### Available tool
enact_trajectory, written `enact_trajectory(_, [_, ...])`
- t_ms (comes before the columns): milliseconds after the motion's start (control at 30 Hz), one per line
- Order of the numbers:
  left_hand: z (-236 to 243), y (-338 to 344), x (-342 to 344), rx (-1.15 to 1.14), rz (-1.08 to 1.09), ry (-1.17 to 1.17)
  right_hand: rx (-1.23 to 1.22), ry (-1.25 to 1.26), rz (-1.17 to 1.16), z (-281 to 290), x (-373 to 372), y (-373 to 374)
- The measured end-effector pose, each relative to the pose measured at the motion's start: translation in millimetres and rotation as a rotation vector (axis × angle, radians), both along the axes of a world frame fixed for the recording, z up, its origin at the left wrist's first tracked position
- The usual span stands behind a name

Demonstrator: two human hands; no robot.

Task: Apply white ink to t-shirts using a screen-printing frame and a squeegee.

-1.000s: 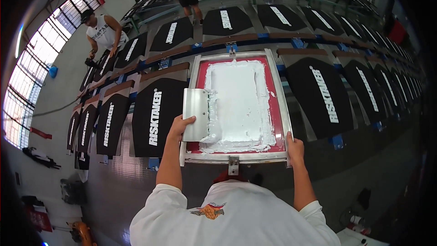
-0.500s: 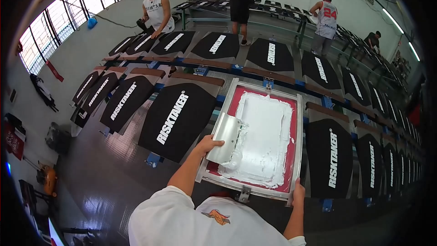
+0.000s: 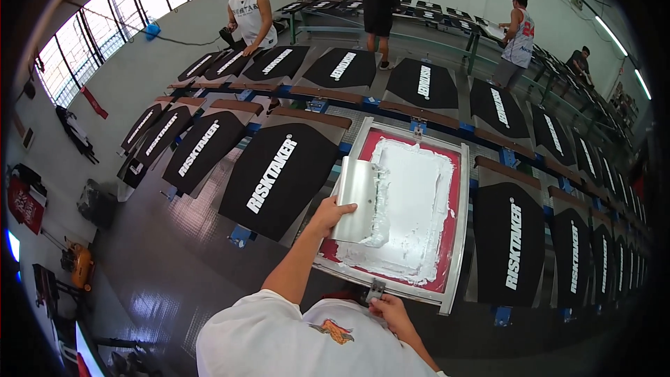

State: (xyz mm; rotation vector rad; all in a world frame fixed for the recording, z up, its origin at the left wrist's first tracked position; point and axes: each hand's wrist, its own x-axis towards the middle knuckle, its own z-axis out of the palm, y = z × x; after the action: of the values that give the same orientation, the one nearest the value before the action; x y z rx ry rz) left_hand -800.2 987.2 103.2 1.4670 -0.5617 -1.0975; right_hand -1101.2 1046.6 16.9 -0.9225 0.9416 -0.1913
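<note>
A silkscreen frame [image 3: 461, 216] with metal edges and a red border lies before me, thick white ink [image 3: 413, 192] spread over its middle. My left hand [image 3: 331, 217] grips a wide metal squeegee [image 3: 356, 188] at the left side of the screen, thumb on its face. White ink clings along the squeegee's right edge. At the near edge of the frame, my right hand [image 3: 393, 313] has its fingers closed on a small metal bracket [image 3: 376, 287]. What lies under the screen is hidden.
Black printed cloth panels [image 3: 276, 181] lie on boards left and right, another row [image 3: 422, 85] beyond. Brown padded strips [image 3: 309, 119] and blue rails run between. One person [image 3: 252, 17] leans over the far-left boards; others stand at back tables. An orange machine [image 3: 82, 265] stands left.
My right hand has moved from the frame's near right corner leftward to the bracket. The squeegee, still in my left hand, has shifted slightly and stands straighter. The whole view has shifted a little.
</note>
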Motion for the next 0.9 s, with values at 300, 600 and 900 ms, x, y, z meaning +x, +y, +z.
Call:
enact_trajectory(300, [12,15,-13,-0.033,-0.046,-0.025,-0.269,0.165,-0.091,-13,12,11])
enact_trajectory(600, [28,20,-14,-0.008,-0.017,0.008,-0.197,0.088,-0.139,-15,14,9])
enact_trajectory(900, [36,19,-9,-0.067,-0.006,-0.049,-0.320,0.175,-0.059,-7,12,5])
